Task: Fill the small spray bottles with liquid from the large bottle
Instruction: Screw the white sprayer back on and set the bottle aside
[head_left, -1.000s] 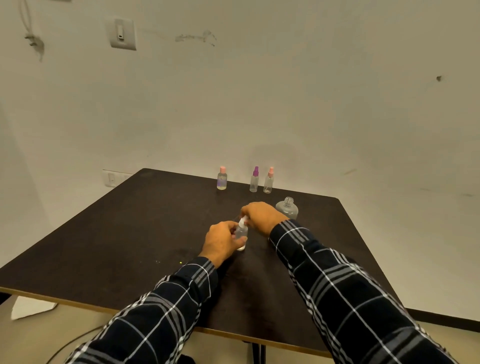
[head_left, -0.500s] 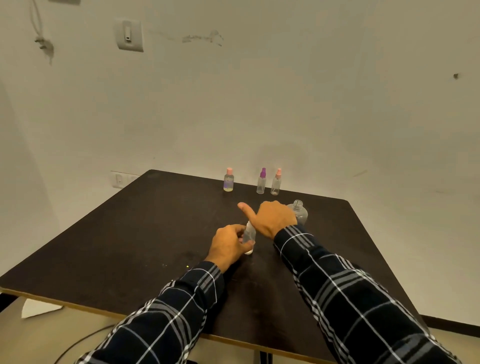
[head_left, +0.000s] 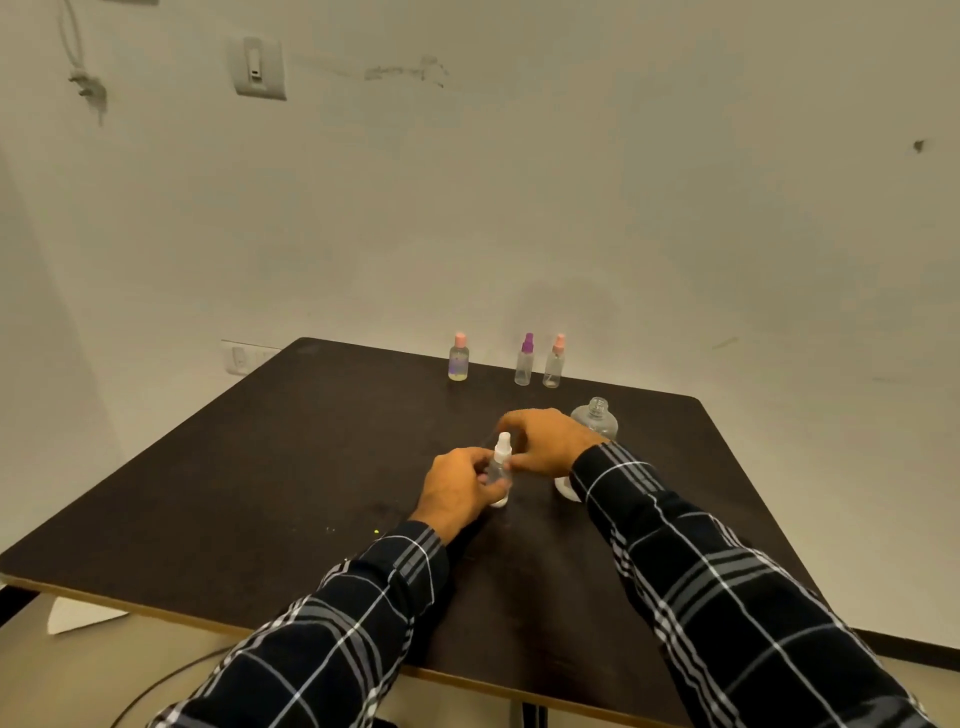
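Observation:
A small clear spray bottle (head_left: 498, 470) with a white sprayer top (head_left: 503, 446) stands upright on the dark table (head_left: 291, 467). My left hand (head_left: 457, 491) grips its body from the left. My right hand (head_left: 545, 441) is curled against it from the right, its fingertips pinching the base of the white top. Just behind my right hand stands the large clear bottle (head_left: 596, 415), uncapped; my wrist hides most of its body.
Three small bottles stand in a row at the table's far edge by the wall: a pink-capped one with a purple label (head_left: 458, 361), a purple-capped sprayer (head_left: 524, 362) and a pink-capped sprayer (head_left: 555, 364). Wall outlets (head_left: 244, 357) sit beyond the far left corner.
My right hand's index finger, stretched out half a second ago, has curled back onto the sprayer top. The white top shows above my fingers. My left hand keeps its hold.

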